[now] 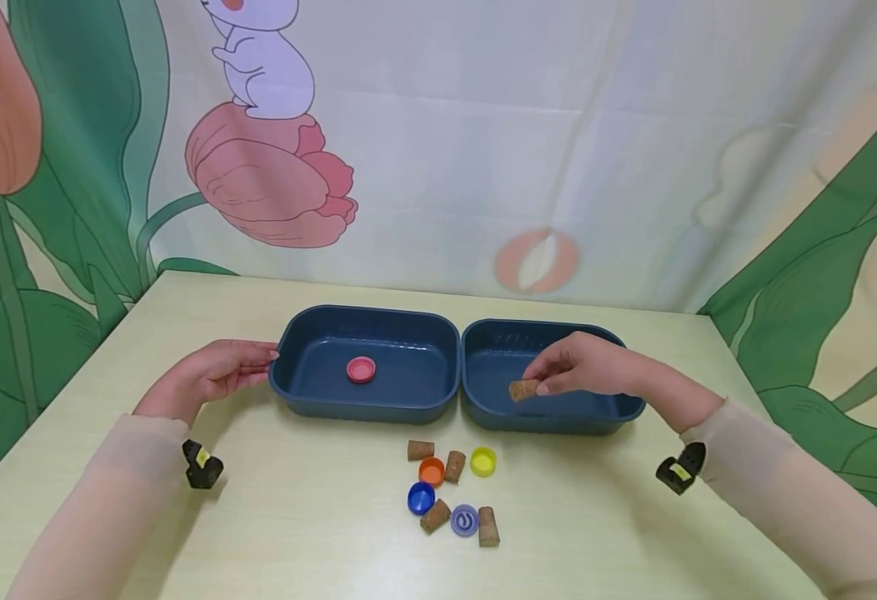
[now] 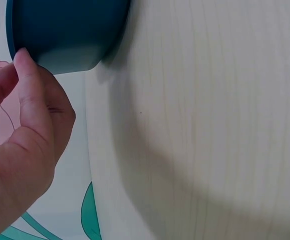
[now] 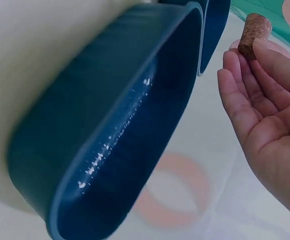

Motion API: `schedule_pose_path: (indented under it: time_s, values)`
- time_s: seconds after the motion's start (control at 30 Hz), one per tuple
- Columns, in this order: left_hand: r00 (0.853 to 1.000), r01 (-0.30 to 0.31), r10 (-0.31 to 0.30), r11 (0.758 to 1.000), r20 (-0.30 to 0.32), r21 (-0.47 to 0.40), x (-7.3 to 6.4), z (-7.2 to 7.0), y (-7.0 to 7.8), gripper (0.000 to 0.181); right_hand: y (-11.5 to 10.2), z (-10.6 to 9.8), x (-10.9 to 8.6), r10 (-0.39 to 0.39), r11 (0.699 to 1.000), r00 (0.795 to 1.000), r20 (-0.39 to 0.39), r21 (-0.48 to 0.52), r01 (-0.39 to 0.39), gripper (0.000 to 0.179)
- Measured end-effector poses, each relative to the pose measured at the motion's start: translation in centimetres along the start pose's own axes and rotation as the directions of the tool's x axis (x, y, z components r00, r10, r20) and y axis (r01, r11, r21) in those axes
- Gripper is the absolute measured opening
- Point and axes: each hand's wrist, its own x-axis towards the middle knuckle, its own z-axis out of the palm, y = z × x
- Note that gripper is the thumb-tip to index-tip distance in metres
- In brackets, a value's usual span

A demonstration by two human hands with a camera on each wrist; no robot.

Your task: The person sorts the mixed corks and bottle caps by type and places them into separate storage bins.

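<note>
Brown cylindrical cork (image 1: 523, 390) held over right dark-blue rectangular bin (image 1: 551, 423), toward its near edge; long axis roughly crosswise, free end leftward. Bin's near wall stands between it and four loose corks (image 1: 488, 527), with orange (image 1: 432, 472), yellow (image 1: 483, 462), blue (image 1: 421, 498) and lavender round caps (image 1: 464, 521), on pale surface (image 1: 296, 517). Pink round cap (image 1: 361, 370) inside left dark-blue bin (image 1: 367, 412); left hand (image 1: 221, 371) pinches its left edge. Cork's other end pinched at right hand's (image 1: 584, 364) thumb and fingertips.

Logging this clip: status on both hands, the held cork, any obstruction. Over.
Right hand pinching cork stopper above right dark-blue bin. Left hand gripping outer end of left bin. Nothing visibly blocking the cork.
</note>
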Motion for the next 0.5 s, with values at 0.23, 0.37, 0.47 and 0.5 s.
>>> schedule_pose_path:
  time_s: [0.23,0.37,0.47,0.5]
  values:
    - [0.998,0.035,-0.035,0.999,-0.043,0.011,0.0,0.5,0.4,0.017,0.0,-1.3,0.6,0.007,1.0,1.0,0.006,0.016,-0.008,0.027]
    - [0.998,0.042,-0.043,0.999,-0.039,-0.009,-0.1,0.8,0.4,0.027,0.1,-1.9,1.2,0.019,1.0,1.0,0.005,0.02,-0.019,0.028]
    - [0.999,0.04,-0.041,0.999,-0.035,-0.013,-0.1,0.8,0.5,0.029,0.2,-2.3,1.7,0.026,0.999,1.0,0.006,0.023,-0.026,0.028]
    - [0.999,0.038,-0.039,0.999,-0.033,-0.013,-0.1,0.8,0.5,0.029,0.2,-2.4,1.8,0.024,0.999,1.0,0.007,0.022,-0.024,0.028]
